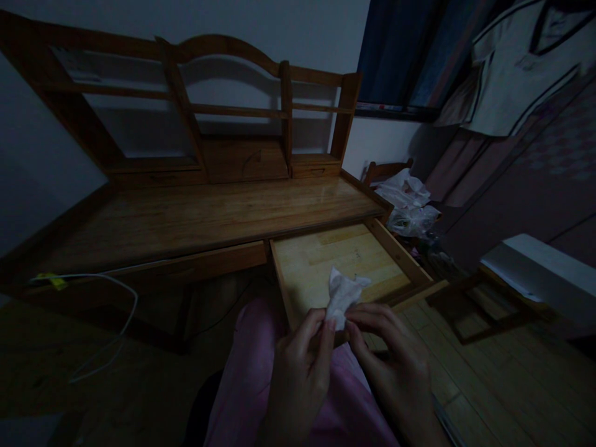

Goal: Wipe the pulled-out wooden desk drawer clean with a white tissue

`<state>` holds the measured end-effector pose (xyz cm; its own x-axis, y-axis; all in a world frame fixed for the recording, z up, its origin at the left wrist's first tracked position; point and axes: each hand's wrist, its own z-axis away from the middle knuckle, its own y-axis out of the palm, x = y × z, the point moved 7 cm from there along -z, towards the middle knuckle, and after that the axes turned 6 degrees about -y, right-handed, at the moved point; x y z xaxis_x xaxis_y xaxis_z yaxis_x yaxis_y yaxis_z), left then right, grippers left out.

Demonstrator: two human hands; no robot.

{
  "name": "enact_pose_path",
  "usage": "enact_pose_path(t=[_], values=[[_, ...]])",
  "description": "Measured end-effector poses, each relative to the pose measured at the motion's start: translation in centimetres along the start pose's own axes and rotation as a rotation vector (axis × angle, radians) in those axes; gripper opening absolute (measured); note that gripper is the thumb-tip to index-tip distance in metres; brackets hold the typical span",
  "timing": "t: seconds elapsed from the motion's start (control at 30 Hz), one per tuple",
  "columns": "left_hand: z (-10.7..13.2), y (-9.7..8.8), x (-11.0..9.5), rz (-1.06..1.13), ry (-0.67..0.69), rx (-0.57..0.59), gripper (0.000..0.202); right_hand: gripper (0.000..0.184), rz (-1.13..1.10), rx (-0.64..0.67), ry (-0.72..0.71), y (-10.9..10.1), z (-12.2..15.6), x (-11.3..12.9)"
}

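Observation:
A crumpled white tissue (342, 299) is pinched between both of my hands, just above the near edge of an open wooden drawer (400, 251). My left hand (298, 379) grips its lower left side with fingers closed. My right hand (395, 366) holds the lower right side, fingers curled on it. Both hands hover over my lap, which is covered in pink fabric (246, 385). The drawer's pale bottom looks bare.
A wooden desk (195, 214) with a shelved hutch (223, 112) stands ahead. A white cable (116, 310) hangs at its left front. Plastic bags (407, 202) lie on a chair to the right. A low wooden stand (484, 304) and clothes (516, 68) are at far right.

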<state>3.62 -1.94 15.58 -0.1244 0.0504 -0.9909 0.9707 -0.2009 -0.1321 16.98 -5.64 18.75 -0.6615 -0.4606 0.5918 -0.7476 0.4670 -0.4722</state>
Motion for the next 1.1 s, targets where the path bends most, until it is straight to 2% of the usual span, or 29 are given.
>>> enact_pose_path(t=[0.13,0.3,0.53,0.73,0.97,1.03,1.1], values=[[0.0,0.1,-0.2,-0.003,0.011,-0.017,0.019,0.015,0.003,-0.018,-0.010,0.0,-0.1,0.1],[0.0,0.4,0.0,0.084,-0.038,0.034,0.019,0.013,-0.017,-0.035,0.042,-0.1,0.0,-0.3],[-0.3,0.2,-0.1,0.071,-0.013,0.010,0.019,0.010,-0.062,-0.015,0.053,0.4,0.2,-0.6],[-0.4,0.4,0.6,0.111,-0.081,0.041,0.020,0.009,-0.199,0.004,0.207,0.6,1.1,-2.4],[-1.3,0.5,1.9,0.225,-0.152,0.026,0.023,0.013,-0.345,-0.022,0.318,1.7,0.9,-3.7],[-1.9,0.3,2.6,0.241,-0.170,0.024,0.023,0.017,-0.351,-0.058,0.383,0.8,0.9,-5.5],[-2.5,0.0,3.5,0.246,-0.182,0.004,0.024,0.021,-0.262,-0.141,0.469,-2.5,1.0,-8.6]])
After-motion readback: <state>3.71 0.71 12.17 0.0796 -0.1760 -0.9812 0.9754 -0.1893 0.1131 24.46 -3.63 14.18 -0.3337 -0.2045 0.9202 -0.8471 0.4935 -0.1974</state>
